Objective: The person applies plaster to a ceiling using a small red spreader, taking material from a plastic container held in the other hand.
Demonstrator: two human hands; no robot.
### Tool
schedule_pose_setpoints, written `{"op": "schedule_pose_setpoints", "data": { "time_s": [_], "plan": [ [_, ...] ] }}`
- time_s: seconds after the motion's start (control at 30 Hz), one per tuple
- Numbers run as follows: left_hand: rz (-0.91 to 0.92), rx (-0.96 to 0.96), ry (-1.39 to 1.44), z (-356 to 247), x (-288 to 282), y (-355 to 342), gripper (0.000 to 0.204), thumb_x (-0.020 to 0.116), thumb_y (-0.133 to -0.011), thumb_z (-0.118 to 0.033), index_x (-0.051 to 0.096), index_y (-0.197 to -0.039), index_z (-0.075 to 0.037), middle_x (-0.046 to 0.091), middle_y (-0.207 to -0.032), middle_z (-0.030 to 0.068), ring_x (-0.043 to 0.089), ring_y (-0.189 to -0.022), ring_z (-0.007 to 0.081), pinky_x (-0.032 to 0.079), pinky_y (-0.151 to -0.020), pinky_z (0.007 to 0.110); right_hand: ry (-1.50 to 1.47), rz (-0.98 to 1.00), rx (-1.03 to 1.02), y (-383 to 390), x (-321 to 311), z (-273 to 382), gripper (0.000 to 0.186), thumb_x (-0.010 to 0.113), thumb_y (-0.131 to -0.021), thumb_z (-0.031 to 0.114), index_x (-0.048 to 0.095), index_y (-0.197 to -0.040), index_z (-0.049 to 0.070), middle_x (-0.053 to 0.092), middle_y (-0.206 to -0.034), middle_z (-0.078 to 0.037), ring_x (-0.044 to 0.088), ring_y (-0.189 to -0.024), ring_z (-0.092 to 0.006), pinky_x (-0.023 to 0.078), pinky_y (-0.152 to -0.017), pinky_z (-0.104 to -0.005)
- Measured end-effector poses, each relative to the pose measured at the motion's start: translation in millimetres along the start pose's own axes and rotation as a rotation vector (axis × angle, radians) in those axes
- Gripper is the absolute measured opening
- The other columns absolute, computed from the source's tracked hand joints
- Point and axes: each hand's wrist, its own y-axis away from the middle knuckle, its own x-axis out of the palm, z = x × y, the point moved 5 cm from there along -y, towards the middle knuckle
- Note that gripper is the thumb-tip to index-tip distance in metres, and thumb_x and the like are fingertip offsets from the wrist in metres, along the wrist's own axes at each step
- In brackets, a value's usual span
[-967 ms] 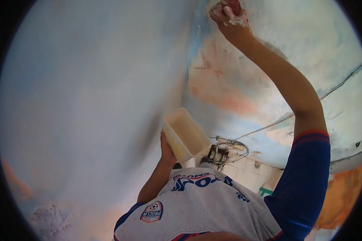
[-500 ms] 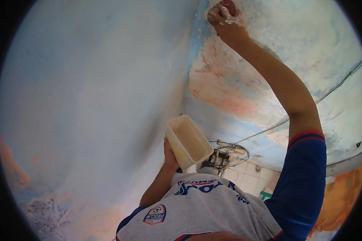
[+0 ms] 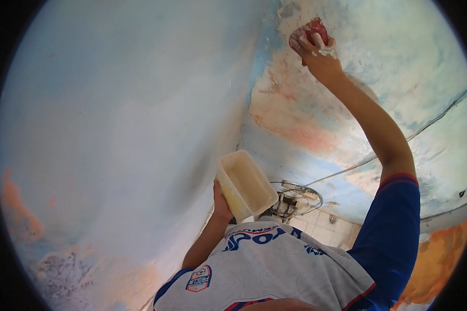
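High at the upper right, my right hand (image 3: 319, 58) grips a red hand tool (image 3: 315, 27), apparently a spreader, against the patchy blue, cream and salmon wall (image 3: 290, 132) near the corner. White paste is smeared over the back of that hand and its fingers. Lower down, my left hand (image 3: 221, 203) holds a rectangular translucent plastic tub (image 3: 249, 184) by its left side, tilted, with a pale residue inside and yellowish marks outside. The exact working edge of the red tool is hard to make out.
A pale blue wall (image 3: 114, 124) fills the left side and meets the right wall at a corner. A thin cable (image 3: 430, 122) runs diagonally along the right wall. Below lie cluttered equipment with looped hose (image 3: 290, 205) and a tiled floor (image 3: 321, 228). An orange area (image 3: 438, 249) shows at lower right.
My right hand has moved down and to the right along the wall, exposing more of the red tool. My left hand and the tub have shifted slightly down and right.
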Motion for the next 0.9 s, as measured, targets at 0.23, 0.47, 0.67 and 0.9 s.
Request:
{"op": "schedule_pose_setpoints", "data": {
  "time_s": [0.23,0.47,0.67,0.9],
  "plan": [
    [0.101,-0.036,-0.033,-2,11,-16,0.080,0.027,-0.102,-0.071,0.037,-0.157,-0.014,0.050,-0.153,0.0122,0.050,-0.139,0.0330,0.043,-0.115,0.050,0.110,-0.300,0.224,-68,-37,-10,0.046,0.081,-0.075,0.025,0.068,-0.119,0.020,0.058,-0.125,-0.004,0.057,-0.116,-0.0303,0.053,-0.080,-0.0511],
    [0.091,-0.020,-0.014,-12,19,-9,0.080,0.026,-0.102,-0.072,0.035,-0.159,-0.015,0.048,-0.155,0.0115,0.050,-0.139,0.0331,0.043,-0.115,0.051,0.015,0.077,0.205,-5,10,96,0.031,0.071,-0.081,0.020,0.068,-0.111,0.016,0.055,-0.125,-0.007,0.051,-0.121,-0.0303,0.052,-0.080,-0.0540],
    [0.113,-0.039,-0.029,-13,19,-11,0.079,0.026,-0.103,-0.071,0.036,-0.158,-0.016,0.048,-0.155,0.0115,0.049,-0.140,0.0331,0.043,-0.115,0.051,0.066,-0.260,0.341,-76,-37,-4,0.041,0.078,-0.077,0.025,0.069,-0.116,0.017,0.058,-0.128,-0.004,0.051,-0.125,-0.0334,0.052,-0.078,-0.0570],
    [0.067,0.038,-0.090,-22,8,-20,0.080,0.025,-0.102,-0.072,0.037,-0.158,-0.015,0.048,-0.154,0.0119,0.050,-0.139,0.0331,0.043,-0.115,0.051,-0.214,0.215,0.212,22,15,116,0.038,0.075,-0.078,0.021,0.068,-0.115,0.013,0.060,-0.124,-0.012,0.053,-0.120,-0.0424,0.050,-0.081,-0.0613]
  ]
}}
